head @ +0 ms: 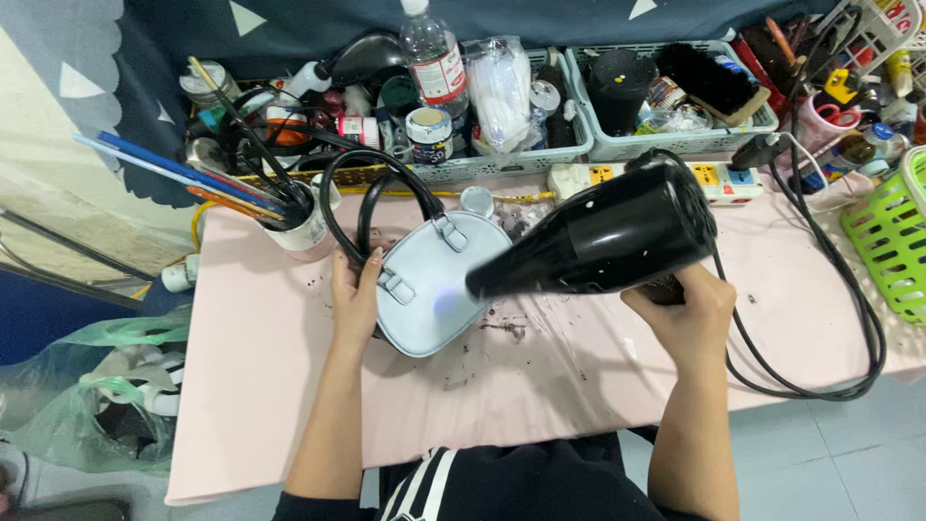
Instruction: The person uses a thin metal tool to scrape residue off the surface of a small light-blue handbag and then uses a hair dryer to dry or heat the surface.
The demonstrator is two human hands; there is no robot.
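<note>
A small light-blue handbag (pixel 434 289) with black looped handles lies on the pink table (pixel 579 386). My left hand (pixel 355 299) grips its left edge by the handle base. My right hand (pixel 687 309) holds the handle of a black hair dryer (pixel 598 236). The dryer's nozzle points left at the bag's face, close above it. The dryer's black cord (pixel 849 318) loops over the right side of the table.
Grey trays (pixel 502 164) packed with bottles, jars and brushes line the back edge. A cup of brushes (pixel 304 227) stands left of the bag. A power strip (pixel 719 178) lies behind the dryer, a green basket (pixel 892 241) at the right, plastic bags (pixel 96 386) on the floor left.
</note>
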